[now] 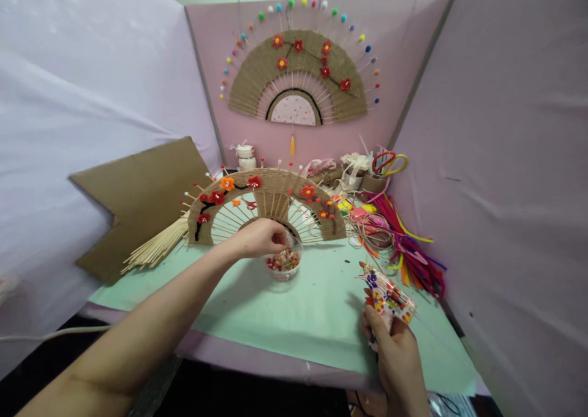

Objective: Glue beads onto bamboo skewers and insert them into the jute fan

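Note:
My left hand reaches out over a small clear bowl of red and mixed-colour beads, its fingertips closed at the bowl's rim. What they pinch is hidden. My right hand grips a small flower-printed packet near the table's right front. Just behind the bowl lies a jute-wrapped fan with wooden ribs, red and orange flowers and pin heads.
A finished fan with coloured pins hangs on the pink back wall. A bundle of wooden sticks and a cardboard sheet lie at left. Pipe cleaners, scissors, a white jar and ribbons crowd the right back of the green mat.

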Available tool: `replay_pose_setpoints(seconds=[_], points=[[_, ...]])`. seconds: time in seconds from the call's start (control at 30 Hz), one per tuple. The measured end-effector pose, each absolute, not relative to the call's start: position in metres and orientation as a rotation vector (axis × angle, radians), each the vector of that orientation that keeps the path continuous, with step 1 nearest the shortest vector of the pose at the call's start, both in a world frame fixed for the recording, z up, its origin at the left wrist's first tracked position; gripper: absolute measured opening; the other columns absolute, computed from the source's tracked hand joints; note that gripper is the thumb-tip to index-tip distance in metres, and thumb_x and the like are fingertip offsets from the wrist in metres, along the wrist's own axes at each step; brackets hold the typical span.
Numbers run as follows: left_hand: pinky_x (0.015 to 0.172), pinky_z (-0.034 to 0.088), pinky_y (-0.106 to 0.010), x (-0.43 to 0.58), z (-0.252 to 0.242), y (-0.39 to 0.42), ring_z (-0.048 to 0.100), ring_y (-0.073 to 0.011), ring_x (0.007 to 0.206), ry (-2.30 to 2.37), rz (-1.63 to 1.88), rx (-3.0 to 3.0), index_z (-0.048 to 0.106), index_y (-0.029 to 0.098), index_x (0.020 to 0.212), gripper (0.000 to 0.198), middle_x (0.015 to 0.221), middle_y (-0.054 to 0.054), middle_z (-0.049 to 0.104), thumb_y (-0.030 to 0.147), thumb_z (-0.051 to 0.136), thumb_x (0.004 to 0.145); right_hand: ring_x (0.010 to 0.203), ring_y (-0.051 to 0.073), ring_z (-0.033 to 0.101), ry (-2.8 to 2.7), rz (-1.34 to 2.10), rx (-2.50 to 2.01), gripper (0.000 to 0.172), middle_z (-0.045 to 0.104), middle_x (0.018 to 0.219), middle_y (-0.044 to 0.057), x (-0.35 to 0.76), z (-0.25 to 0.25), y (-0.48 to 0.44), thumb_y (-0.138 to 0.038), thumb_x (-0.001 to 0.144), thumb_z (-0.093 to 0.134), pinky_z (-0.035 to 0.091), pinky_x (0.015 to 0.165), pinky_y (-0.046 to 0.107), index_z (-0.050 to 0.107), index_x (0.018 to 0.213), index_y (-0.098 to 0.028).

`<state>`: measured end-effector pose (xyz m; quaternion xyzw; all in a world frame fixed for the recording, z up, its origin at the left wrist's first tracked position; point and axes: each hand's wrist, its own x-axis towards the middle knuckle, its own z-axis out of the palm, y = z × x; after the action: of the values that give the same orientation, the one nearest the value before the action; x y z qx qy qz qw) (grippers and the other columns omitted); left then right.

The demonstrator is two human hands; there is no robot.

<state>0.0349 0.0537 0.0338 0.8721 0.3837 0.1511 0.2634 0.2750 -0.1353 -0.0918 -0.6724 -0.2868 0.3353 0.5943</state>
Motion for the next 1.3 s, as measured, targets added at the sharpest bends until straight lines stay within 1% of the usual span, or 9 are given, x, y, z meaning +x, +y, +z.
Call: replay_pose_setpoints(seconds=[0.1,0.23,0.33,0.57,0.77,0.93,1.1,1.17,1.3], points=[[0.067,0.046,-0.025,0.024,0.030,0.051,0.060,-0.0135,0.069,0.884,0.488,1.924,0.070,0.015,0.080,0.017,0.078,-0.003,0.070,0.029,0.070,0.071,0.056,0.015,0.049,-0.688,0.784,-1.544,0.049,0.057,0.061,-0.001,0.273,-0.087,-0.134,-0.062,0.070,0.071,0.041,0.051,0.026,0.066,0.077,-0.014],[0.070,0.049,-0.027,0.022,0.015,0.044,0.061,-0.0125,0.071,0.761,0.644,1.503,0.068,0.013,0.078,0.028,0.081,-0.005,0.070,0.032,0.082,0.064,0.055,0.015,0.049,-0.698,0.796,-1.582,0.049,0.056,0.057,-0.001,0.271,-0.079,-0.134,-0.065,0.068,0.069,0.041,0.051,0.026,0.061,0.067,-0.017],[0.072,0.049,-0.028,0.022,0.009,0.044,0.062,-0.0136,0.074,0.744,0.696,1.402,0.070,0.013,0.080,0.029,0.085,-0.007,0.072,0.033,0.083,0.064,0.055,0.016,0.051,-0.684,0.800,-1.621,0.051,0.058,0.058,0.001,0.270,-0.077,-0.134,-0.067,0.067,0.069,0.042,0.052,0.027,0.062,0.066,-0.017],[0.080,0.051,-0.033,0.015,0.007,0.047,0.066,-0.0178,0.084,0.775,0.719,1.404,0.075,0.013,0.087,0.032,0.092,-0.010,0.074,0.037,0.083,0.066,0.054,0.016,0.050,-0.745,0.818,-1.625,0.051,0.057,0.057,0.000,0.261,-0.069,-0.128,-0.067,0.066,0.068,0.040,0.050,0.027,0.063,0.069,-0.017],[0.085,0.052,-0.033,0.016,0.009,0.047,0.067,-0.0203,0.092,0.832,0.738,1.661,0.076,0.015,0.088,0.026,0.098,-0.009,0.075,0.037,0.075,0.074,0.055,0.016,0.049,-0.793,0.766,-1.650,0.048,0.056,0.056,-0.001,0.258,-0.070,-0.126,-0.065,0.068,0.068,0.039,0.052,0.028,0.062,0.068,-0.017],[0.083,0.053,-0.031,0.024,0.008,0.050,0.069,-0.0202,0.087,0.906,0.732,1.834,0.076,0.016,0.083,0.021,0.091,-0.008,0.076,0.034,0.072,0.073,0.056,0.015,0.049,-0.758,0.794,-1.657,0.049,0.056,0.057,-0.001,0.260,-0.076,-0.126,-0.066,0.067,0.068,0.040,0.055,0.028,0.060,0.067,-0.017],[0.071,0.053,-0.027,0.036,0.024,0.045,0.067,-0.0169,0.076,0.997,0.775,1.905,0.074,0.016,0.085,0.020,0.083,-0.005,0.075,0.032,0.069,0.074,0.058,0.016,0.050,-0.731,0.793,-1.672,0.053,0.058,0.059,0.000,0.264,-0.085,-0.125,-0.068,0.066,0.068,0.041,0.055,0.028,0.063,0.070,-0.015],[0.072,0.052,-0.027,0.040,0.036,0.042,0.067,-0.0160,0.076,0.980,0.857,1.896,0.073,0.015,0.085,0.020,0.083,-0.005,0.075,0.031,0.067,0.075,0.059,0.017,0.052,-0.730,0.790,-1.668,0.053,0.059,0.059,0.001,0.266,-0.088,-0.125,-0.068,0.066,0.068,0.043,0.057,0.029,0.064,0.071,-0.015],[0.079,0.052,-0.029,0.044,0.060,0.039,0.067,-0.0157,0.081,0.900,0.994,1.910,0.072,0.015,0.085,0.020,0.086,-0.005,0.075,0.032,0.068,0.076,0.060,0.018,0.053,-0.734,0.780,-1.660,0.053,0.061,0.061,0.002,0.265,-0.088,-0.125,-0.067,0.065,0.069,0.044,0.057,0.029,0.064,0.072,-0.015]])
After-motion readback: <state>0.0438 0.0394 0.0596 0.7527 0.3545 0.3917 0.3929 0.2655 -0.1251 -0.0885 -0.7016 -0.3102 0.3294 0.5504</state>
